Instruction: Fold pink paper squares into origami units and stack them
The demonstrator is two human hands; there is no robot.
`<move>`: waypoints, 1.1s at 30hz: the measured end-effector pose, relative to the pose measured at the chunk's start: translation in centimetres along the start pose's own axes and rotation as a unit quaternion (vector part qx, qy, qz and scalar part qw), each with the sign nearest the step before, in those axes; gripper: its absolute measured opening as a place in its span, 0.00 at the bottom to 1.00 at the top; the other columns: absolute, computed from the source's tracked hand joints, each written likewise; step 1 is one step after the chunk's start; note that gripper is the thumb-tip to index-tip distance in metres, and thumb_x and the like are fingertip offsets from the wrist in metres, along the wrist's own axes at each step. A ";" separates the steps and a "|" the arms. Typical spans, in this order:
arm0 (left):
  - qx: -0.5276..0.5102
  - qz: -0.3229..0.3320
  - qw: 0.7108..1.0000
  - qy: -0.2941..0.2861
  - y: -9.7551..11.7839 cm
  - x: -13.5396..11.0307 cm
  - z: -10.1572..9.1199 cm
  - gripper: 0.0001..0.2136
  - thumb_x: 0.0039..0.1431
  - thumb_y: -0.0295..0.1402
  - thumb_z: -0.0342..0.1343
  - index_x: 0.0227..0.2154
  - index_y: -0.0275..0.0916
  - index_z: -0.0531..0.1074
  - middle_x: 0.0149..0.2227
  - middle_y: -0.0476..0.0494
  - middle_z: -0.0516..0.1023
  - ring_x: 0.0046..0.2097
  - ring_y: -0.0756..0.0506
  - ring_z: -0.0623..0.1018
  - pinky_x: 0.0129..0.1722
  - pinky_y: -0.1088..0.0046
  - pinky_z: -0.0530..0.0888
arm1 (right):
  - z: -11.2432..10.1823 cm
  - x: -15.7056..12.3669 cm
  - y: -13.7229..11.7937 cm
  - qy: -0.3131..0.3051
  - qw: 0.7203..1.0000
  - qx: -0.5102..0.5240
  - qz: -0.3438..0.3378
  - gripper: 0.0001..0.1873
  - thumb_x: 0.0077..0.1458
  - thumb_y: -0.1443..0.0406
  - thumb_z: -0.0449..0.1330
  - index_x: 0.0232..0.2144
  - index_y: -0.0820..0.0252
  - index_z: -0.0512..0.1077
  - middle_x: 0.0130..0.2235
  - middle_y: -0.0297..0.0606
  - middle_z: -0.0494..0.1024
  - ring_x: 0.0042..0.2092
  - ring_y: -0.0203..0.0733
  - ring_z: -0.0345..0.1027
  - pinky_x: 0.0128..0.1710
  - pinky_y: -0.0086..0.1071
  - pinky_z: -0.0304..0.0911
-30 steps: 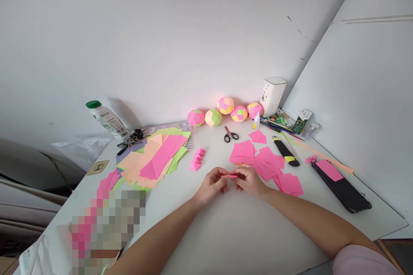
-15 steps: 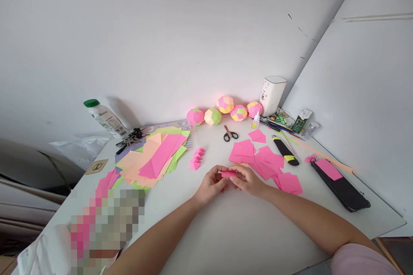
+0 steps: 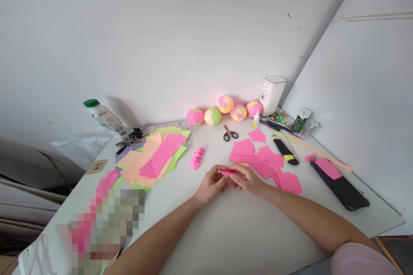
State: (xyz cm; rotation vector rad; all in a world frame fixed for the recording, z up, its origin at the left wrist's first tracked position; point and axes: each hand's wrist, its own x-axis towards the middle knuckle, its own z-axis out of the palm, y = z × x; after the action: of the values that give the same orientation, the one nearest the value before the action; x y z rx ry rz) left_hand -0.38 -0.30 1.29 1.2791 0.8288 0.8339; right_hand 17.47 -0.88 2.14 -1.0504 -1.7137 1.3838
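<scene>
Both hands meet over the middle of the white table (image 3: 232, 232). My left hand (image 3: 212, 184) and my right hand (image 3: 249, 180) each pinch one end of a small folded pink paper piece (image 3: 228, 172) held between them. Just beyond my right hand lie several loose pink paper squares (image 3: 263, 161). A short row of folded pink units (image 3: 196, 157) sits beyond my left hand.
A stack of pink, peach and green sheets (image 3: 155, 157) lies at left, with keys (image 3: 129, 138) and a bottle (image 3: 105, 118). Several paper balls (image 3: 226, 111) line the wall. Scissors (image 3: 230, 134), a cutter (image 3: 285, 150), a black case (image 3: 342, 184) and a white container (image 3: 272, 93) sit at right.
The pink piece went from a thin edge to a broader strip, then narrower again as my fingers worked it. Both hands stayed in place.
</scene>
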 end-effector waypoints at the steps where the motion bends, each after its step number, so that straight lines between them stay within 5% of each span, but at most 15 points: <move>1: -0.001 0.002 1.000 -0.003 0.0 0.0 0.0 0.16 0.54 0.43 0.54 0.40 0.37 0.63 0.25 0.50 0.69 0.26 0.51 0.70 0.24 0.76 0.67 | 0.0 0.0 0.0 0.000 1.000 0.001 -0.001 0.17 0.57 0.57 0.53 0.45 0.59 0.68 0.35 0.37 0.71 0.29 0.35 0.67 0.21 0.25 0.62; 13: 0.006 0.008 1.000 -0.003 -0.1 0.1 0.1 0.16 0.54 0.43 0.54 0.40 0.37 0.63 0.24 0.51 0.69 0.24 0.53 0.69 0.23 0.77 0.67 | 0.0 0.1 0.2 -0.006 1.000 0.007 -0.018 0.18 0.57 0.55 0.52 0.45 0.60 0.68 0.33 0.38 0.72 0.28 0.35 0.67 0.21 0.25 0.61; 23: 0.019 0.005 1.000 -0.003 -0.9 0.3 -0.2 0.16 0.54 0.42 0.54 0.41 0.36 0.65 0.24 0.51 0.70 0.24 0.52 0.69 0.23 0.76 0.67 | 0.0 0.1 1.0 0.042 0.999 -0.012 -0.017 0.16 0.58 0.54 0.50 0.32 0.61 0.69 0.24 0.33 0.69 0.23 0.35 0.67 0.19 0.26 0.62; 29: 0.061 -0.024 0.998 -0.011 -1.0 0.4 -0.4 0.16 0.55 0.46 0.51 0.27 0.35 0.68 0.17 0.52 0.67 0.19 0.54 0.65 0.19 0.78 0.63 | 0.1 0.1 1.5 0.062 0.998 0.003 0.003 0.14 0.57 0.58 0.53 0.42 0.61 0.66 0.22 0.30 0.69 0.22 0.34 0.65 0.21 0.28 0.63; 33: -0.003 -0.035 0.999 0.014 -0.7 0.5 -0.3 0.17 0.55 0.48 0.50 0.25 0.37 0.64 0.17 0.52 0.69 0.16 0.54 0.66 0.16 0.78 0.63 | 0.2 -0.1 1.5 0.088 0.995 -0.004 -0.049 0.16 0.58 0.61 0.52 0.49 0.58 0.59 0.29 0.33 0.69 0.23 0.33 0.66 0.21 0.27 0.62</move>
State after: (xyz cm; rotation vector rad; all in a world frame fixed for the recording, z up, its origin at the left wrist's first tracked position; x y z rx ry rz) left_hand -0.34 0.18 0.51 1.2294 0.8885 0.7992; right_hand 17.61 -0.87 0.60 -1.0459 -1.6215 1.1873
